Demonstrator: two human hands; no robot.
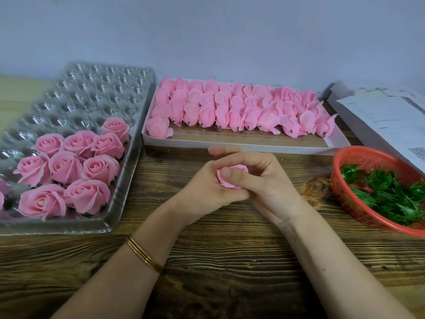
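Over the middle of the wooden table, my left hand and my right hand together hold one small pink rose head. Fingers of both hands curl round it, so only its top and left edge show. A clear plastic cavity tray on the left holds several opened pink roses in its near rows. A white cardboard box behind my hands is packed with several closed pink rose heads lying in rows.
A red mesh basket with green plastic leaves sits at the right. Printed papers lie behind it. A pale wall rises directly behind the table. Gold bangles circle my left wrist.
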